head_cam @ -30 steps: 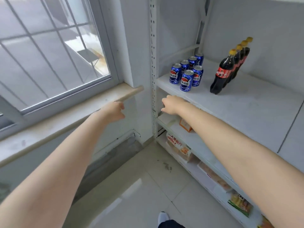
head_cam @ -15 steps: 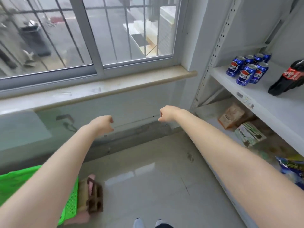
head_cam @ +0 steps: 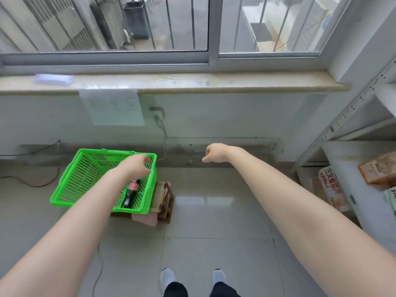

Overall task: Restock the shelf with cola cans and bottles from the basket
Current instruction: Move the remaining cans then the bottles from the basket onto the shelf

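A green plastic basket [head_cam: 70, 185] sits on a low stack of wood and pink cloth on the floor at the left. One dark cola bottle [head_cam: 131, 192] with a red label lies inside it, near the right wall. My left hand [head_cam: 136, 166] hangs over the basket just above the bottle, fingers loosely curled, holding nothing. My right hand [head_cam: 215, 153] is out in front above the floor, right of the basket, fingers curled shut and empty. The white shelf [head_cam: 351, 151] stands at the right edge; its cans and bottles are out of view.
A window sill [head_cam: 171, 83] and wall run across ahead. Snack packets [head_cam: 333, 189] fill the lower shelf levels at right. A cable [head_cam: 32, 183] trails on the tiled floor left of the basket. My feet [head_cam: 192, 277] show at the bottom.
My view has swung left from the shelf to the basket. My left hand has come over the basket, and my right hand has left the shelf edge.
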